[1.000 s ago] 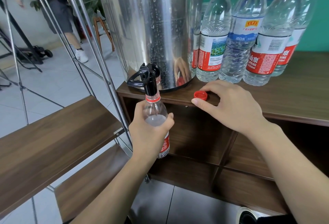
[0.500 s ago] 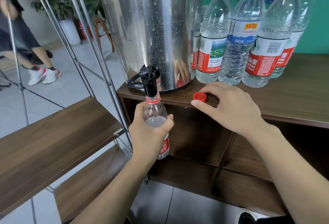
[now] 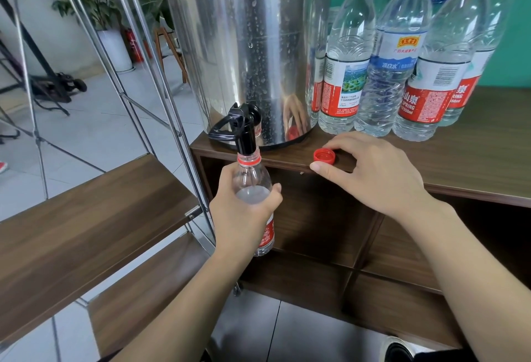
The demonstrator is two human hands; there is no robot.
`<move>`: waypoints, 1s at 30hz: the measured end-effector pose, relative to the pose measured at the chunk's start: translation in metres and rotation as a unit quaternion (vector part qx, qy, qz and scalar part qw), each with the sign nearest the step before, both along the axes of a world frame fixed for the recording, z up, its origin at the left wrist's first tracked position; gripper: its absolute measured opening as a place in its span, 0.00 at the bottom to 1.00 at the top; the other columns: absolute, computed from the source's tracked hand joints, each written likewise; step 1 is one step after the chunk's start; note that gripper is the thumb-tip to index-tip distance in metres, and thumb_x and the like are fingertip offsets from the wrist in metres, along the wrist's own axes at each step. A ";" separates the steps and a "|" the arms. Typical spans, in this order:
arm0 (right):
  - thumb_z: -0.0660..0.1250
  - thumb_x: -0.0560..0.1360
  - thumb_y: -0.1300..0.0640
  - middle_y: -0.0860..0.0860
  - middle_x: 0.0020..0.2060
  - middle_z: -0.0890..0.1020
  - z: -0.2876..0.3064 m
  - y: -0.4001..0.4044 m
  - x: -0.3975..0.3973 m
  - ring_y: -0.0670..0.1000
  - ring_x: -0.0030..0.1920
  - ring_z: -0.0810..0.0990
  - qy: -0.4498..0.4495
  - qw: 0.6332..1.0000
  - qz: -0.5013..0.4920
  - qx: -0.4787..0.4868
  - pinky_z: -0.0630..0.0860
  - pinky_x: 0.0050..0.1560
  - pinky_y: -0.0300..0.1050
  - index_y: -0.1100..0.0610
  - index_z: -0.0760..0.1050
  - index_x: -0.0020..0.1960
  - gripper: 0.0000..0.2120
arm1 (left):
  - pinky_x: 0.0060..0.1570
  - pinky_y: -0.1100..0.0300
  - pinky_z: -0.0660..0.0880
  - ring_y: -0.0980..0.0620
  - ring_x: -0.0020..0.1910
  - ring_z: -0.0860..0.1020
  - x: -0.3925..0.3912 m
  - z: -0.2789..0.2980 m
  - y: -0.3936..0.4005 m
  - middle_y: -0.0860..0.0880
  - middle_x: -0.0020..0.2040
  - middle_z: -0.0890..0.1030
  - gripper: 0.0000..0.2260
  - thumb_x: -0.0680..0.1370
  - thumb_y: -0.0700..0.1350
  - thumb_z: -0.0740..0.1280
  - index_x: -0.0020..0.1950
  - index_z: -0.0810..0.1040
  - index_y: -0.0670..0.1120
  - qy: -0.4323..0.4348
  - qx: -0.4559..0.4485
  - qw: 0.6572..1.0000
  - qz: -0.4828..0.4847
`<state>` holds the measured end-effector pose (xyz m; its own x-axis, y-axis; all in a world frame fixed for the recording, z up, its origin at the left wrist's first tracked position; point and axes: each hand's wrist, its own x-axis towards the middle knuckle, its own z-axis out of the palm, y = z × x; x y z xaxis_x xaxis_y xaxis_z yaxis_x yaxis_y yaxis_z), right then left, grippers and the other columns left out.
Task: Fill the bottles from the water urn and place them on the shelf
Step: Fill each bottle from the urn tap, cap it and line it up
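A red-labelled bottle (image 3: 420,80) on the cabinet top reads "SPRING" and "550ml" under Chinese characters. The blue-labelled bottle (image 3: 390,74) beside it carries Chinese text.

The wooden worktop (image 3: 474,166) carries the steel urn (image 3: 247,54) at left, capped bottles (image 3: 382,74) far right, and a red cap (image 3: 324,156) near its edge.

red cap (image 3: 324,156), silver urn (image 3: 244,45)

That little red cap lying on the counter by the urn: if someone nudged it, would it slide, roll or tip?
The red cap lies flat, open side up, on the wooden counter, so it would probably slide rather than roll. It looks small and thin, so likely very light. It lies near the front edge beside the right hand, so a push could send it off.
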<state>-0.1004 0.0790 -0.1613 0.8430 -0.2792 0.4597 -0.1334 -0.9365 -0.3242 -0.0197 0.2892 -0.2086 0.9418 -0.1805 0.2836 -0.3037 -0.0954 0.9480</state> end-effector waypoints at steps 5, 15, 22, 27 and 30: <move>0.63 0.76 0.30 0.38 0.59 0.80 0.000 -0.001 0.000 0.47 0.60 0.78 0.003 1.000 0.001 -0.003 0.72 0.54 0.45 0.43 0.79 0.60 0.22 | 0.57 0.50 0.82 0.56 0.52 0.83 -0.001 0.001 0.000 0.55 0.51 0.84 0.21 0.71 0.46 0.81 0.60 0.77 0.52 0.001 0.003 1.000 0.000; 0.63 0.75 0.30 0.38 0.58 0.80 0.001 0.001 -0.001 0.47 0.59 0.78 -0.001 1.000 0.002 0.001 0.73 0.55 0.47 0.43 0.80 0.58 0.21 | 0.56 0.52 0.82 0.56 0.51 0.83 -0.002 0.001 0.000 0.55 0.51 0.84 0.21 0.71 0.46 0.81 0.60 0.77 0.51 -0.001 0.001 1.000 0.002; 0.63 0.75 0.30 0.38 0.58 0.80 0.000 0.000 -0.001 0.46 0.58 0.78 -0.002 1.000 0.006 0.005 0.72 0.53 0.45 0.42 0.80 0.58 0.21 | 0.57 0.51 0.82 0.56 0.51 0.83 -0.001 0.000 -0.001 0.55 0.51 0.84 0.22 0.71 0.45 0.81 0.61 0.77 0.51 0.001 0.000 1.000 0.000; 0.62 0.75 0.29 0.38 0.58 0.80 0.001 0.001 0.000 0.47 0.59 0.78 -0.001 1.000 0.005 0.004 0.75 0.56 0.49 0.43 0.80 0.59 0.22 | 0.56 0.51 0.82 0.57 0.50 0.83 0.000 0.000 0.000 0.55 0.50 0.84 0.21 0.71 0.45 0.81 0.60 0.77 0.51 0.000 -0.002 1.000 0.000; 0.62 0.75 0.29 0.38 0.59 0.79 0.000 0.001 0.000 0.47 0.60 0.78 0.000 1.000 0.005 0.001 0.74 0.56 0.48 0.42 0.80 0.59 0.23 | 0.56 0.53 0.81 0.57 0.50 0.83 0.000 0.000 0.000 0.56 0.50 0.84 0.21 0.71 0.45 0.81 0.59 0.77 0.51 -0.004 -0.002 1.000 0.002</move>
